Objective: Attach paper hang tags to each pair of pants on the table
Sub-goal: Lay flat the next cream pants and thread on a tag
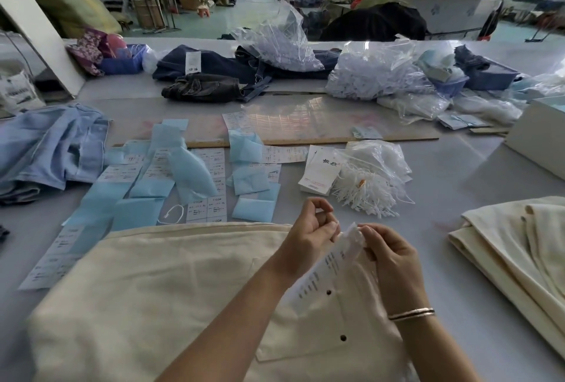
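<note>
A cream pair of pants (159,296) lies flat at the table's front edge under my arms. Over its right part both hands hold a long white paper hang tag (327,265) with printed text. My left hand (308,232) pinches at the tag's upper end with curled fingers. My right hand (388,250), a bangle on its wrist, grips the same upper end from the right. A stack of white hang tags (318,172) and a bundle of white tag strings (363,190) lie just beyond my hands.
Folded cream pants (516,247) are stacked at the right. Light blue pants (49,149) lie at the left. Blue pouches and label sheets (195,180) cover the middle. Dark jeans (214,76), plastic bags (376,73) and a wooden ruler (397,138) lie further back.
</note>
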A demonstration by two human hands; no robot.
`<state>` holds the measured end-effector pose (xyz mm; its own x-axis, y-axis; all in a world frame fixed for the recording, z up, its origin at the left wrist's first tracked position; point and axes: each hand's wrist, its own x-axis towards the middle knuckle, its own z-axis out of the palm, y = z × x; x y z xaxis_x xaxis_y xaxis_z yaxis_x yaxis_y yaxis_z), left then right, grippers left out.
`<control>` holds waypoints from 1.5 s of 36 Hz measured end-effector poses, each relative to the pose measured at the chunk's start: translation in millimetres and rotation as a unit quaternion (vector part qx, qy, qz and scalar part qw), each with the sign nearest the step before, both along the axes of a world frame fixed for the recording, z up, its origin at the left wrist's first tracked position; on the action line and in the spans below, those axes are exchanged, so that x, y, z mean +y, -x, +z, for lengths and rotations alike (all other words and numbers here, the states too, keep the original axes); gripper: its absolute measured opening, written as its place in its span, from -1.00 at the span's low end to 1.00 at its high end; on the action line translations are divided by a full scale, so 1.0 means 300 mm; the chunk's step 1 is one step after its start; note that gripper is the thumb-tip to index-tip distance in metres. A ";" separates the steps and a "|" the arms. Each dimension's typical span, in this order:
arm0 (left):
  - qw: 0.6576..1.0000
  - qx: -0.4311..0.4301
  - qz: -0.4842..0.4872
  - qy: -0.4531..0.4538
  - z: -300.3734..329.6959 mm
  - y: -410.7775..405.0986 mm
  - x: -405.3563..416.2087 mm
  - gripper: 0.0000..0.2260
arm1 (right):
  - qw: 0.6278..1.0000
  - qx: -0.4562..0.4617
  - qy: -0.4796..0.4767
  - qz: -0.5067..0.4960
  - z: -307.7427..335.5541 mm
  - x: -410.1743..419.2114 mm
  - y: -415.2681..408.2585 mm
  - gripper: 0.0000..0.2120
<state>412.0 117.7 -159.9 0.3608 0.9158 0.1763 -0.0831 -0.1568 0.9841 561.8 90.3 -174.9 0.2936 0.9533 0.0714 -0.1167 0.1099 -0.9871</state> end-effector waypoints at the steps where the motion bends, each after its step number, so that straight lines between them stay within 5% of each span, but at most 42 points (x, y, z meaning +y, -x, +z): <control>1: 1.000 0.008 -0.010 -0.007 0.010 -0.001 0.000 -0.81 | 1.000 -0.001 0.001 0.000 0.007 0.002 0.005 -0.84; 24: 0.993 0.106 -0.026 -0.048 0.052 -0.003 -0.006 -0.76 | 0.999 -0.032 -0.026 0.035 0.070 -0.009 0.025 -0.83; 37: 0.998 0.061 -0.014 0.026 0.007 -0.002 0.000 -0.83 | 0.983 -0.180 -0.040 0.028 0.052 -0.001 0.013 -0.72; 42: 0.997 0.070 0.022 0.037 -0.023 -0.018 -0.005 -0.83 | 0.962 -0.264 -0.073 -0.008 0.035 -0.010 0.024 -0.77; 51: 0.975 0.185 0.120 -0.024 -0.050 -0.060 -0.034 -0.88 | 0.841 -0.501 -0.179 -0.100 -0.043 -0.024 0.051 -0.91; 54: 0.977 0.188 0.102 -0.013 -0.060 -0.048 -0.049 -0.89 | 0.849 -0.493 -0.174 -0.077 -0.052 -0.027 0.052 -0.90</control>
